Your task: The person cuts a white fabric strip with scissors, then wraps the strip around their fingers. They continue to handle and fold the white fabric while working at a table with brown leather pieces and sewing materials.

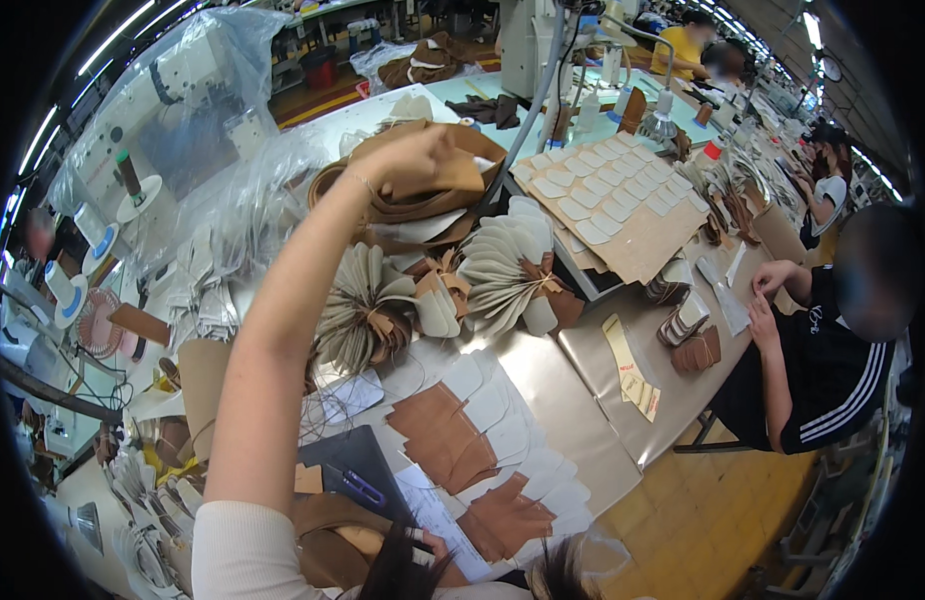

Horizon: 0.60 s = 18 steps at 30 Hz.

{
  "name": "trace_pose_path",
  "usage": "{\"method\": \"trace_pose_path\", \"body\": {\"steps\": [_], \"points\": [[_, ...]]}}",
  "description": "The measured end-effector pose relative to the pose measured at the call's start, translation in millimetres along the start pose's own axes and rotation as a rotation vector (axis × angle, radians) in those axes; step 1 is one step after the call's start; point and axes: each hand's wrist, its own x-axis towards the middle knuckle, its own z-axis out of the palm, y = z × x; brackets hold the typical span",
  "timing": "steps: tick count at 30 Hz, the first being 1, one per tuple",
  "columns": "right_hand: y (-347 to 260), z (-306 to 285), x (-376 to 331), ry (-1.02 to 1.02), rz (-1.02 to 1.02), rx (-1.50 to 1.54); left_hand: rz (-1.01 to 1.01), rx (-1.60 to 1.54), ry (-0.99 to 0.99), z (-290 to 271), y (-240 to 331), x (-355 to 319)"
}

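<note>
My left arm stretches far across the table, and my left hand [415,160] is at a pile of rolled brown leather pieces [383,205]. Its fingers are curled at the edge of a tan-brown leather piece [458,180]. Low in the picture, my right hand [435,548] shows only in part beside a written paper sheet [438,520]; dark hair covers much of it, so its grip is hidden. Folded brown leather [328,530] lies close to me, next to a dark flat folder [358,460] with a purple pen-like tool [363,488] on it.
Fanned bundles of pale pieces [508,270] stand mid-table. Brown cut pieces [443,435] overlap white ones nearer me. A board [613,195] carries rows of pale pieces. A plastic-covered sewing machine [173,120] stands at far left. At right sits a person in black [823,350].
</note>
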Motion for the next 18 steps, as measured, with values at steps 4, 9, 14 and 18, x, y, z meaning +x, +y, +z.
{"method": "trace_pose_path", "body": {"steps": [4,9,14,18], "points": [[2.2,-1.4,-4.0,-0.011,0.018,0.001,0.326,0.458,0.295,-40.1,23.4,-10.3],[3.3,-2.7,-6.8,-0.019,0.029,0.012,0.459,1.068,0.021,-29.7,27.2,-73.8],[15.7,-1.0,-12.6,-0.024,0.042,0.034,0.333,1.210,-0.252,-18.7,15.0,-91.3],[31.4,-1.8,-19.1,0.019,0.115,0.123,0.136,0.893,0.121,-59.9,19.2,-51.6]]}}
